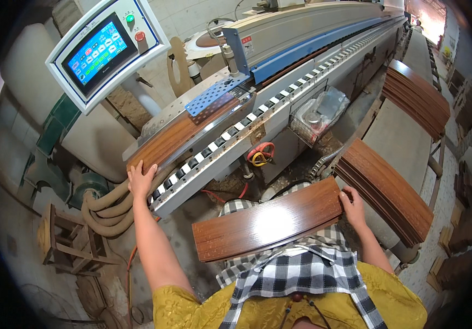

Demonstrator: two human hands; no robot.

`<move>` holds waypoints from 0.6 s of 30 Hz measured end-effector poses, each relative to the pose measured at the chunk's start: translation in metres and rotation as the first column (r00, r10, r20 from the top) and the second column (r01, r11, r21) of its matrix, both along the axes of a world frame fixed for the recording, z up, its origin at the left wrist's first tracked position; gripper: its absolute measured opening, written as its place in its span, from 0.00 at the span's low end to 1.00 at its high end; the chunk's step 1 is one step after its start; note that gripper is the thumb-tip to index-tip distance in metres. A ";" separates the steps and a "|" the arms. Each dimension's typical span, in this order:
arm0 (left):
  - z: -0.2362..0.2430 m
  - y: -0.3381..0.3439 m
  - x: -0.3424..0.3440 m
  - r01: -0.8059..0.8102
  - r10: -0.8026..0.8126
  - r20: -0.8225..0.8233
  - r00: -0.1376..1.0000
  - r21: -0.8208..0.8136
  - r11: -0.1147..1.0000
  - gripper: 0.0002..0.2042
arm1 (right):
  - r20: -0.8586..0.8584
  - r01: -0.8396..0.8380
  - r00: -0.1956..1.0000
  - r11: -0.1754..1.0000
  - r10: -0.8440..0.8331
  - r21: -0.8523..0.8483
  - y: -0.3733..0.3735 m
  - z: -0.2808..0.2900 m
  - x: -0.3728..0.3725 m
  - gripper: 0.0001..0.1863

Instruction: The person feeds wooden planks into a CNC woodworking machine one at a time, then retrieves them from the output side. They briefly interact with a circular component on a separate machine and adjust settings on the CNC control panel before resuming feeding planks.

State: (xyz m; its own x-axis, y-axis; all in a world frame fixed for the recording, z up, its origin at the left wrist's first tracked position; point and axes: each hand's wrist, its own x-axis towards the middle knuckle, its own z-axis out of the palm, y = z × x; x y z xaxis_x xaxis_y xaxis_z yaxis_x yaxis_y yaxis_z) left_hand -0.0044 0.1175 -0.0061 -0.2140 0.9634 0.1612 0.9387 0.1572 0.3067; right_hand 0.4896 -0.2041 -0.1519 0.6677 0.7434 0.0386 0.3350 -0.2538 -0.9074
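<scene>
My left hand rests with its fingers spread on the near end of a brown wood-grain plank. This plank lies flat on the machine's bed, and its far end runs under a blue perforated plate. Across my lap lies a glossy brown wood-grain board, apparently with one or more boards under it. Its right end is gripped by my right hand, the fingers curled over the edge. Just right of that hand, a stack of similar boards sits on a long grey bench.
A track of black-and-white rollers runs along the machine's near side. The control panel stands at upper left. Thick hoses and a wooden stool are at left. Another board stack lies farther along the bench.
</scene>
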 end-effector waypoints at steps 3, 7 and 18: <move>0.001 0.001 0.002 0.005 -0.005 0.023 1.000 0.021 1.000 0.36 | -0.061 0.008 0.998 1.000 -0.009 -0.017 0.006 -0.010 -0.007 0.24; -0.013 -0.002 -0.004 0.012 -0.015 0.025 1.000 0.115 0.993 0.35 | 0.048 0.026 0.999 0.995 -0.021 -0.094 0.012 0.002 -0.016 0.23; -0.022 0.002 -0.009 0.004 -0.029 0.114 0.993 0.209 0.978 0.32 | 0.347 0.164 0.923 0.986 -0.165 0.030 0.021 0.011 -0.009 0.20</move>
State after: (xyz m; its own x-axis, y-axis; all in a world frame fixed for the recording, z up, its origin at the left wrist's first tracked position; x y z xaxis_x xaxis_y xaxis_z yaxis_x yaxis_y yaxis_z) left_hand -0.0136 0.1195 -0.0278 -0.2271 0.9151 0.3332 0.8971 0.0634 0.4373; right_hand 0.4808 -0.1828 -0.1412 0.7254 0.6241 0.2902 0.5824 -0.3319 -0.7420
